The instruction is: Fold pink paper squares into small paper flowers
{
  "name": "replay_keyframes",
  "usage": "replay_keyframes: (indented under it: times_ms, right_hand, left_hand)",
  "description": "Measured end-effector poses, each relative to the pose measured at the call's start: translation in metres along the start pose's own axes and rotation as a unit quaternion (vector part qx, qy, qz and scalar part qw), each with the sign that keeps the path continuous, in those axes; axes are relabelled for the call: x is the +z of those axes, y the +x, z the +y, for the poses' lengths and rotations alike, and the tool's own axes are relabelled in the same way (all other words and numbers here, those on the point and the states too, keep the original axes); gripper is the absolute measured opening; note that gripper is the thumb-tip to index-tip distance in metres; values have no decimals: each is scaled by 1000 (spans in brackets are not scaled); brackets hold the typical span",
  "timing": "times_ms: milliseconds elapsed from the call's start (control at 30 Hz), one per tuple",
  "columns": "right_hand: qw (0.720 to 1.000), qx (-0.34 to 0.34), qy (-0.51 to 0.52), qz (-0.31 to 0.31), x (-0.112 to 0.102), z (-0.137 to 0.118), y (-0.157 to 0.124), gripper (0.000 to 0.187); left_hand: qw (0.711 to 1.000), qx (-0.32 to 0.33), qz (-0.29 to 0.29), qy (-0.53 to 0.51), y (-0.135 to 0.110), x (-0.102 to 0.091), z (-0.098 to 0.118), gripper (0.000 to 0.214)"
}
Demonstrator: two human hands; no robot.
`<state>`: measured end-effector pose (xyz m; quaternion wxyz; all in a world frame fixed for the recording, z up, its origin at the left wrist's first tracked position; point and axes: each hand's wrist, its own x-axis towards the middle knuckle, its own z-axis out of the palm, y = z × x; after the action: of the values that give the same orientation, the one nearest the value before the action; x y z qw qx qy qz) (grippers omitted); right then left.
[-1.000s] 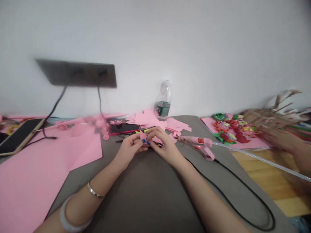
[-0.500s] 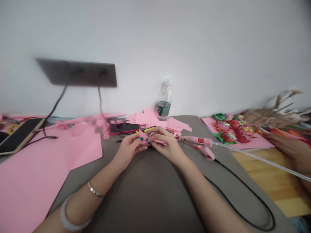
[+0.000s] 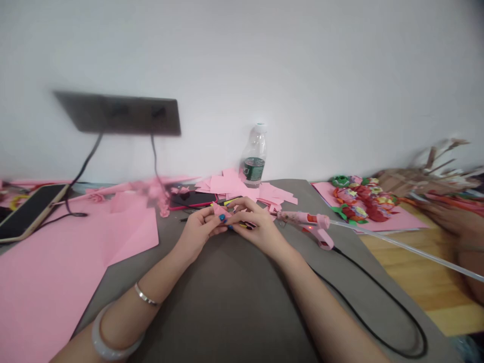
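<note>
Both my hands meet at the middle of the grey table (image 3: pixel 234 302). My left hand (image 3: pixel 200 231) and my right hand (image 3: pixel 255 227) pinch a small folded piece of pink paper (image 3: pixel 218 210) between their fingertips, just above the tabletop. The fingers of both are curled closed on it. A pink glue gun (image 3: pixel 315 227) lies just right of my right hand, its black cord (image 3: pixel 381 297) looping toward the near edge. Loose pink paper squares (image 3: pixel 242 189) are heaped behind my hands.
A large pink sheet (image 3: pixel 56 262) covers the left side. A phone (image 3: pixel 28 209) lies far left, another dark phone (image 3: pixel 191 199) behind my hands. A plastic bottle (image 3: pixel 254 156) stands by the wall. Paper flowers (image 3: pixel 361 201) sit at right, beside another person's hand (image 3: pixel 459 227).
My fingers have shifted slightly on the pink piece, drawing closer together. The other person's hand at the right has moved further right and nearer.
</note>
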<state>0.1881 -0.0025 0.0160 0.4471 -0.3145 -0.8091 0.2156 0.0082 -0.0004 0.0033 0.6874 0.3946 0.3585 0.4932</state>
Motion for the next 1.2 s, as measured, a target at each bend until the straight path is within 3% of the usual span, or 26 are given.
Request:
replay_keyframes:
  times_ms: [267,433,667,967,1200]
  right_hand:
    - [982,130,86,105,5,6,0,15]
    - [980,171,80,64,9,4,1,12]
    - [973,201,104,40,10,6,0,15]
    - [983,162,77,39,6,2,2,12]
    - [976,186,112,31,6,3,2,13]
  left_hand:
    - [1000,4,-1,28,0,-1,-2,41]
    - [999,-5,-27,46,0,-2,-3,44]
    - [999,-17,-15,35,-1,1,-3,40]
    - [999,-49,5,-18,-4,5,1,28]
    - [999,-54,2,-6,-2,5,1,34]
